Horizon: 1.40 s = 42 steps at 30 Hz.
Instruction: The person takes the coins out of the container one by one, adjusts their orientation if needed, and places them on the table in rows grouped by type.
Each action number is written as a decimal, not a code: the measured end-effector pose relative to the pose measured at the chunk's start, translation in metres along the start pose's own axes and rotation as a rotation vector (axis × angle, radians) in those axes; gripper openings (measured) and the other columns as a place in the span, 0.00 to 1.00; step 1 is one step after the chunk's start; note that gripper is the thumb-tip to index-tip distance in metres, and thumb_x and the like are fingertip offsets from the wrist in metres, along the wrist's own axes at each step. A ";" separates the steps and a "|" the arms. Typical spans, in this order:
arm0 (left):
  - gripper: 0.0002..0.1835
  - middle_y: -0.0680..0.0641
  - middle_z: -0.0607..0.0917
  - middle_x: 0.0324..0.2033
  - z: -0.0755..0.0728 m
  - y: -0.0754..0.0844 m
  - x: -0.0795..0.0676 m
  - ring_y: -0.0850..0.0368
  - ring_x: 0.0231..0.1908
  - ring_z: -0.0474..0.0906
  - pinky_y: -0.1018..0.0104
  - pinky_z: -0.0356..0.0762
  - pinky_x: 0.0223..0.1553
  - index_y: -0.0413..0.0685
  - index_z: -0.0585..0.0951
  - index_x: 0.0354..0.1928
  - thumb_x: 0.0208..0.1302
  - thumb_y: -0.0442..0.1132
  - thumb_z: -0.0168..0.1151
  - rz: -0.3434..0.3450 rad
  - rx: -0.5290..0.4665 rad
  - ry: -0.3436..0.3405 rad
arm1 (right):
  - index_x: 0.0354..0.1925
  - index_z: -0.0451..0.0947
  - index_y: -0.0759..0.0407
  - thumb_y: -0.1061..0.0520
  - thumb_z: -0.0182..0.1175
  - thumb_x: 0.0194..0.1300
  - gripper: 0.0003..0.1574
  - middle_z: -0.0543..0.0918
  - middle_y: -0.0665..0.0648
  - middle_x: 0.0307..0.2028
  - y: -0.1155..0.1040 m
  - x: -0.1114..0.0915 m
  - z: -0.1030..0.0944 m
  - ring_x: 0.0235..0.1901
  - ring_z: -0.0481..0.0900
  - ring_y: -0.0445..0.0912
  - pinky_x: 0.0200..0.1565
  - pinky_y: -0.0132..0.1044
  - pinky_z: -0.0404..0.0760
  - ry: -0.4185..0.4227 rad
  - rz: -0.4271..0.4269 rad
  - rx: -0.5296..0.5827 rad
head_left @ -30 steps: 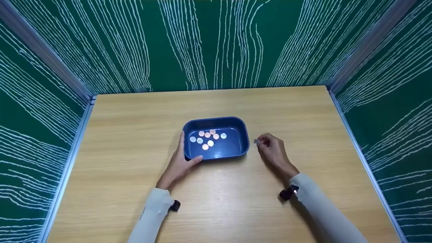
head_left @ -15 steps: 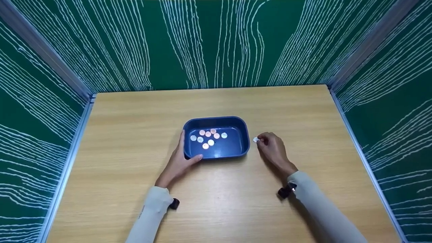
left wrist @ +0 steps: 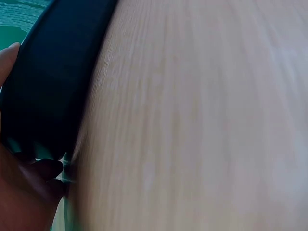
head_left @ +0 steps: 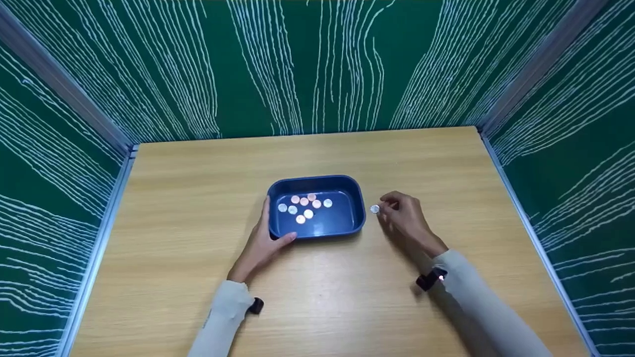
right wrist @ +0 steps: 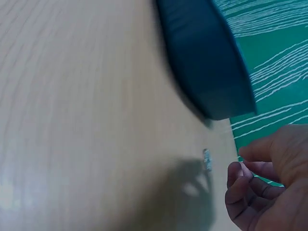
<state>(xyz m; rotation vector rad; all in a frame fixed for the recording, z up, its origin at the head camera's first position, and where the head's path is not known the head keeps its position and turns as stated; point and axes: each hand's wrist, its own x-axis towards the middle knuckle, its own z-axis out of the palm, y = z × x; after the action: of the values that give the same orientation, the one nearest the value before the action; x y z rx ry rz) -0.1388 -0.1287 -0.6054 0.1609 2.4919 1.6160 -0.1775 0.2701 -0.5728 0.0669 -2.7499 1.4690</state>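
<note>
A dark blue open-topped plastic box [head_left: 342, 230] stands on the table. Several coins [head_left: 304, 202], some copper and some silver, lie spread over its floor. At the box's left front corner my left hand [head_left: 262, 243] grips it, fingers along the left side and thumb on the front wall. The left wrist view shows that thumb [left wrist: 7, 62] against the box wall. Just off the box's right side, a silver coin [head_left: 374, 208] rests on the table. My right hand [head_left: 408, 215] is beside that coin; in the right wrist view its loosely bent fingers [right wrist: 236, 190] are apart from the coin [right wrist: 207, 160].
The light wooden table [head_left: 198, 198] is enclosed by green panels [head_left: 342, 64] with white wavy lines at the back and sides. Metal rails [head_left: 536, 228] run along the side edges. A small dark camera [head_left: 430, 279] sits on each wrist.
My right hand pinched the silver coin earlier; now the fingers are slightly apart from it and the coin lies flat. My left hand and the box have stayed put.
</note>
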 end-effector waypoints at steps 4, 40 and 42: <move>0.67 0.41 0.46 0.89 -0.001 0.000 0.000 0.35 0.85 0.52 0.36 0.56 0.81 0.63 0.35 0.91 0.69 0.53 0.78 -0.003 -0.002 0.005 | 0.49 0.88 0.73 0.69 0.66 0.72 0.10 0.90 0.62 0.38 -0.014 0.002 -0.002 0.37 0.84 0.51 0.38 0.25 0.77 0.004 -0.079 -0.051; 0.66 0.39 0.47 0.89 -0.001 0.000 0.001 0.33 0.84 0.53 0.35 0.56 0.81 0.58 0.36 0.91 0.69 0.52 0.77 0.012 0.012 0.006 | 0.55 0.85 0.77 0.70 0.71 0.70 0.18 0.88 0.72 0.51 -0.077 0.036 0.066 0.49 0.90 0.61 0.54 0.53 0.89 -0.329 -0.269 -0.114; 0.66 0.39 0.47 0.89 -0.001 0.000 0.001 0.33 0.84 0.54 0.35 0.57 0.81 0.59 0.36 0.91 0.69 0.52 0.77 0.009 0.009 0.006 | 0.55 0.86 0.77 0.71 0.71 0.69 0.17 0.88 0.72 0.50 -0.079 0.042 0.070 0.49 0.90 0.61 0.53 0.54 0.89 -0.357 -0.291 -0.155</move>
<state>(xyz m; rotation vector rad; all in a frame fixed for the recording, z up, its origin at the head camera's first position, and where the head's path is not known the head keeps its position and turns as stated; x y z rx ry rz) -0.1400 -0.1298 -0.6050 0.1688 2.5065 1.6111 -0.2157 0.1673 -0.5443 0.7599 -2.9420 1.2679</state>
